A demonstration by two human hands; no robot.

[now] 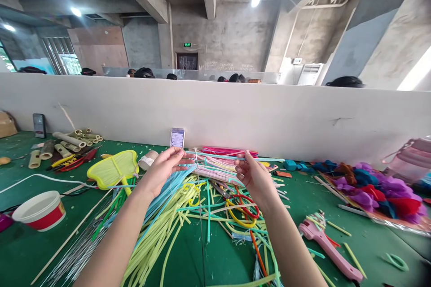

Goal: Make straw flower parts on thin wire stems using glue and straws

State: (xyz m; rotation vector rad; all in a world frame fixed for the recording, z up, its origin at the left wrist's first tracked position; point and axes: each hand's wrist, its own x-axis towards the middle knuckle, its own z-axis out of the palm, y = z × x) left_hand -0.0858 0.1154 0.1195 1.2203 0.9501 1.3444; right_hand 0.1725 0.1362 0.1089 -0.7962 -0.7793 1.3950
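My left hand [161, 170] and my right hand [254, 177] are raised above the green table. Between them runs a thin light-blue strip [215, 157], nearly level, its right end sticking out past my right hand. The fingers of each hand are closed at the strip. A thin dark cord [201, 215] hangs down close to my left fingertips; where its upper end is fixed I cannot tell. Beneath my hands lie a bundle of blue strips [175, 181], yellow-green strips [158, 228] and pink strips [218, 170]. Red-and-yellow-handled scissors or pliers [242, 219] lie among them.
At left stand a paper cup [40, 210], a yellow fan-shaped piece [112, 170] and bamboo tubes [72, 139]. A phone [177, 138] leans on the white partition [215, 107]. At right are a pink glue gun [330, 249], coloured petals [377, 193] and a pink bottle [409, 159].
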